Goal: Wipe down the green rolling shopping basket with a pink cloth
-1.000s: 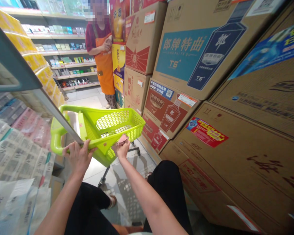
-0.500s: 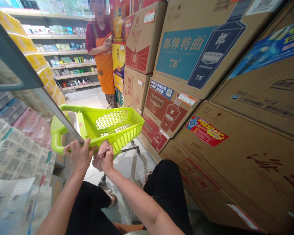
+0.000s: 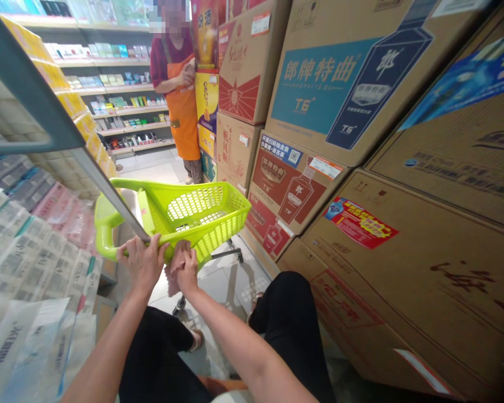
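Observation:
A lime-green plastic shopping cart [image 3: 212,230] with perforated basket sides stands in front of me, tilted in view. My left hand [image 3: 145,260] is closed on its near rim, where the lower end of a metal pole [image 3: 116,200] meets it. That pole runs up to a grey frame at upper left. In my right hand [image 3: 188,275] is a crumpled pink cloth [image 3: 175,273], pressed against the outside of the cart's near side, just right of my left hand. The cart's basket shows no goods inside.
Stacked cardboard cartons [image 3: 315,84] line the right side closely. Wrapped paper packs [image 3: 46,263] and yellow packs [image 3: 59,73] are piled at left. A person in an orange apron [image 3: 185,123] stands beyond the cart, before stocked shelves [image 3: 121,84].
The cloth and my right hand have shifted slightly along the cart's side, and the cloth hangs lower. My left hand keeps its grip. The whole view has moved a little.

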`<control>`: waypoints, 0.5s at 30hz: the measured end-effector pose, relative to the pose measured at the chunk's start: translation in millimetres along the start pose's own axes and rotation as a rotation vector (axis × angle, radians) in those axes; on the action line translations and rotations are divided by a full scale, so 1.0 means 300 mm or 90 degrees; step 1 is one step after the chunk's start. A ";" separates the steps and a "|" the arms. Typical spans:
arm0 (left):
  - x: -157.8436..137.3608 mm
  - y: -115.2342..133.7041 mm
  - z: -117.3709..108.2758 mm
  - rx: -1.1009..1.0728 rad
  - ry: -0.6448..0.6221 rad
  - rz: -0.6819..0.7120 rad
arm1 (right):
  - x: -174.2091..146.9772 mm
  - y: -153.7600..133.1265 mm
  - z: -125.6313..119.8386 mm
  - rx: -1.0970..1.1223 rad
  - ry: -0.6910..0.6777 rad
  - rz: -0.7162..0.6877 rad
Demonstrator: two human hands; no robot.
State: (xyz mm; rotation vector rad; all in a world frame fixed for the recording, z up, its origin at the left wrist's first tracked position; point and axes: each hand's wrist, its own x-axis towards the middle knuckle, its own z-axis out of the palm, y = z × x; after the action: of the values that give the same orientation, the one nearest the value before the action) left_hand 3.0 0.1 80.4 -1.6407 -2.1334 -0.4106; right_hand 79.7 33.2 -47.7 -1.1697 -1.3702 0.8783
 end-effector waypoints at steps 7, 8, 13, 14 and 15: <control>0.004 0.008 0.007 -0.027 0.023 -0.026 | -0.013 -0.047 0.024 0.015 0.048 0.010; 0.003 0.009 0.008 -0.022 0.025 -0.024 | -0.017 -0.053 0.024 0.030 0.036 -0.018; -0.002 0.012 0.009 0.013 0.037 -0.013 | -0.043 -0.033 -0.001 0.008 -0.024 0.048; -0.003 0.014 0.009 0.015 0.037 -0.013 | -0.046 -0.036 -0.001 -0.006 -0.014 0.083; -0.003 0.017 0.007 0.016 0.037 -0.014 | -0.049 -0.046 0.000 -0.011 0.001 0.103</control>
State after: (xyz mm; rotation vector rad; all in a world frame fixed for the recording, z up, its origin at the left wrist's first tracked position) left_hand 7.8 1.8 78.0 -1.5732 -2.1083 -0.4311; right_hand 76.4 15.6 -38.4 -1.3088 -1.2970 0.9805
